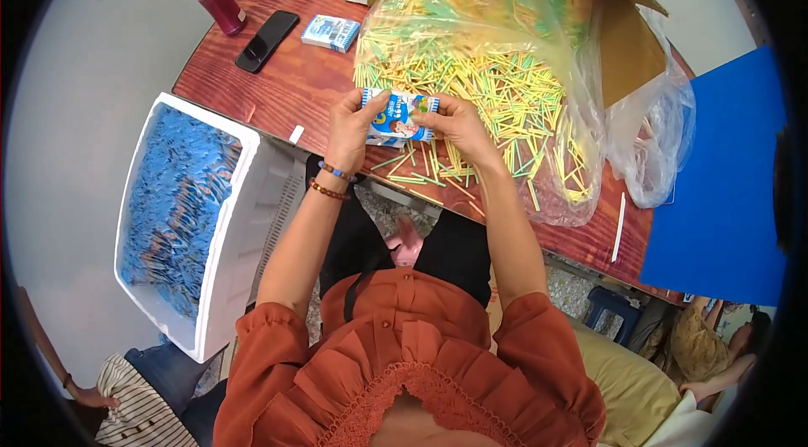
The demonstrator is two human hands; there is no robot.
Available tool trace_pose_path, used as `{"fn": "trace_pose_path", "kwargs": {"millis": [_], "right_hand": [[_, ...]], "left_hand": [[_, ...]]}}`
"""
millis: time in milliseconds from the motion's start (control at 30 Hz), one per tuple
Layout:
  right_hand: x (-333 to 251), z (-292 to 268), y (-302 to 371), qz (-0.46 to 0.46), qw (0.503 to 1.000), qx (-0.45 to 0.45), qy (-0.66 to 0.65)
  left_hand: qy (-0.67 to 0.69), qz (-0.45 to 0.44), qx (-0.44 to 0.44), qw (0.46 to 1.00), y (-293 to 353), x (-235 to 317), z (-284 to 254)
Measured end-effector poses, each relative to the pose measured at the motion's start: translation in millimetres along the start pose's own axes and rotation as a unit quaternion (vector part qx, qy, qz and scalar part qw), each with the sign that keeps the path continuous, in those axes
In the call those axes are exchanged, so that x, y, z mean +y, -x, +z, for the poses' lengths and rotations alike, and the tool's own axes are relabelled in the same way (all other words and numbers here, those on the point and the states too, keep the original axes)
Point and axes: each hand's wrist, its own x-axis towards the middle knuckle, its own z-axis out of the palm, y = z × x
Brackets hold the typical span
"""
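Red tbl point(290, 102): 1 blk phone point(267, 41), 1 red btl point(220, 7), loose sticks point(431, 162), clr bag point(574, 204).

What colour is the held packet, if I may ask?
The packet is mainly blue and white; best view: head.

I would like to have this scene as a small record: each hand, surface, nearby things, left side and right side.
Left hand: grips left end of a blue-and-white packet
Right hand: grips the packet's right end
Surface: reddish wood-grain table
Nearby: many yellow and green sticks, some loose on the table; clear plastic bag; cardboard box
Left side: dark phone; red cylindrical container; white box full of small blue items, too small to identify
Right side: large blue panel
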Motion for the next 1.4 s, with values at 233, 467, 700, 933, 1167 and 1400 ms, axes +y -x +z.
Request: {"fn": "trace_pose_path", "kwargs": {"millis": [233,467,700,933,1167,1400], "right_hand": [[13.2,-0.6,1.3,-0.074,0.995,0.066,-0.034],[10.7,4.4,-1.0,-0.071,0.993,0.063,-0.064],[3.1,-11.1,10.9,-0.186,0.976,0.108,-0.043],[-13.8,3.0,14.8,-0.282,0.909,0.011,0.307],[-9.4,-19.0,21.0,-0.317,0.891,-0.042,0.322],[-9.6,-79.8,45.4,-0.116,0.984,0.124,0.052]], "left_hand": [[0.088,-0.057,0.066,0.992,9.1,-4.5,15.7],[0.065,0.009,0.105,0.992,6.1,-14.6,17.5],[0.136,-0.021,0.089,0.987,16.7,-11.3,12.5],[0.101,-0.016,0.078,0.992,19.9,-12.2,18.2],[0.058,-0.024,0.084,0.994,15.8,-23.5,24.4],[0.067,0.027,0.063,0.995,16.0,-24.8,22.8]]}}
